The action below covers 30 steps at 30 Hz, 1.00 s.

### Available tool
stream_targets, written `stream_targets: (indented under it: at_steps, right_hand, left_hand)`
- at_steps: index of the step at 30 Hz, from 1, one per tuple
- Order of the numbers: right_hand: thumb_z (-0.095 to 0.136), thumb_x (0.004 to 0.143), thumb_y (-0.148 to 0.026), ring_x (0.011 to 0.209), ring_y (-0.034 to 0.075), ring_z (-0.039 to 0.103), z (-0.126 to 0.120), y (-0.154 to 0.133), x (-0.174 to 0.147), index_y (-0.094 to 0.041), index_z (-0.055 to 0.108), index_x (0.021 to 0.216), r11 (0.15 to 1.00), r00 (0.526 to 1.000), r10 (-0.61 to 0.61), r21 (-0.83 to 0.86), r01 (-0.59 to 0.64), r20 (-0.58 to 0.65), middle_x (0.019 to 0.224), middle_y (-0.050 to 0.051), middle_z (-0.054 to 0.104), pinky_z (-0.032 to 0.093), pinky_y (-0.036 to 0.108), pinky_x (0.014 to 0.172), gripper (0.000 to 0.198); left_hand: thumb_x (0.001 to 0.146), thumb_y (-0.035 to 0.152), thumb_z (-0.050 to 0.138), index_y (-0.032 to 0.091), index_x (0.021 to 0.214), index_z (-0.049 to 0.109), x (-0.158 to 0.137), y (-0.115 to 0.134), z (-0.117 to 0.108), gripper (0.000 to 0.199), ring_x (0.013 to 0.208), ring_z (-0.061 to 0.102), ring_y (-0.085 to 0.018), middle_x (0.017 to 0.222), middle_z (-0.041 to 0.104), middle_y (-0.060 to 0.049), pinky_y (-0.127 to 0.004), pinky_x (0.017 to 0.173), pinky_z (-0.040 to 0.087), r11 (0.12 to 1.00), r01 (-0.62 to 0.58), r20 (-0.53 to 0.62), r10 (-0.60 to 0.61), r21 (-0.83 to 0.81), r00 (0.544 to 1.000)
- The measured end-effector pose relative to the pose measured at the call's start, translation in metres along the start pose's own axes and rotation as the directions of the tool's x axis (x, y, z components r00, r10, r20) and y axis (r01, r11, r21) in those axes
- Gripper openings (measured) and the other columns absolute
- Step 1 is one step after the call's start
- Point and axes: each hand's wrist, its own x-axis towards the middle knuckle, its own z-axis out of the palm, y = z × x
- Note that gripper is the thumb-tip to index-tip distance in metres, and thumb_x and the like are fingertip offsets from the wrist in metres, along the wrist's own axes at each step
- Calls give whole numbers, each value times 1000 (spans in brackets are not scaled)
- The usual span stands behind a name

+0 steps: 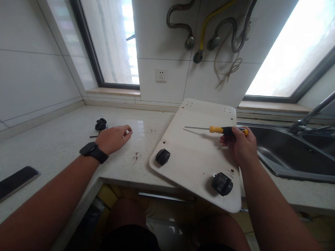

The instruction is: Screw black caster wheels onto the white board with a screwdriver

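My right hand [242, 144] is closed round the yellow and black handle of a screwdriver [220, 130], its shaft pointing left above a white board [189, 141]. The board lies on the counter with its near edge overhanging the front. Two black caster wheels sit at its near corners, a left caster [162, 157] and a right caster [222, 184]. The far corners show small holes and no wheels. My left hand [114, 137], with a black watch on the wrist, hovers over the counter left of the board. Its fingers are curled together; what they hold, if anything, is hidden. Just behind it are loose black casters [101, 124].
On the right is a steel sink [287, 151] with a faucet [313, 112]. A dark phone-like slab [13, 184] lies at the counter's left. Hoses [205, 28] and a socket [161, 76] are on the tiled wall. My knees are below the counter edge.
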Motion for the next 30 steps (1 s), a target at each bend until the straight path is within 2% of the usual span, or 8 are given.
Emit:
stream_targets:
  at_steps: [2, 5, 9, 15, 23, 30]
  right_hand:
    - [87, 73, -49, 46, 20, 68, 0, -1, 0, -24, 56, 93, 1000, 1000, 3, 2, -3, -1, 60, 0, 71, 54, 26, 38, 45]
    - [87, 72, -49, 45, 20, 67, 1, -1, -1, -25, 56, 92, 1000, 1000, 6, 5, -6, -2, 60, 0, 71, 54, 27, 37, 44]
    - [87, 72, -45, 44, 20, 66, 1, -2, -1, -26, 56, 91, 1000, 1000, 9, -1, -9, -7, 60, -2, 71, 52, 27, 35, 41]
    - [85, 75, -41, 46, 21, 67, 0, 1, -1, -26, 57, 90, 1000, 1000, 6, -11, -6, -1, 60, -2, 70, 51, 26, 36, 35]
    - [82, 76, -35, 44, 21, 66, 0, 2, 1, -28, 59, 89, 1000, 1000, 2, -9, -2, -6, 58, -1, 69, 49, 25, 34, 28]
    - [84, 74, -37, 43, 21, 65, -1, 2, 1, -28, 57, 86, 1000, 1000, -9, -20, 9, -3, 59, -1, 70, 49, 25, 34, 30]
  left_hand:
    - [100, 47, 45, 25, 122, 72, 14, -44, 5, 41, 98, 72, -29, 111, 78, -8, -35, 79, 50, 993, 118, 41, -119, 19, 992]
    - [96, 42, 46, 21, 119, 74, 23, -101, 16, 41, 104, 72, -30, 117, 78, -11, -36, 87, 52, 981, 189, 76, -191, 29, 979]
    - [89, 39, 51, 21, 111, 79, 24, -142, 32, 40, 105, 73, -31, 115, 80, -11, -38, 90, 54, 974, 226, 142, -227, 27, 963]
    - [85, 36, 53, 20, 114, 79, 26, -159, 49, 43, 105, 74, -33, 116, 79, -12, -39, 91, 54, 975, 221, 170, -223, 33, 960]
    - [89, 33, 52, 26, 126, 75, 23, -154, 57, 44, 109, 72, -27, 125, 77, -7, -33, 95, 53, 996, 92, 191, -92, 6, 977]
    - [94, 28, 47, 18, 138, 68, 20, -167, 69, 50, 121, 67, -35, 140, 66, -18, -43, 101, 53, 977, 199, 79, -205, 78, 976]
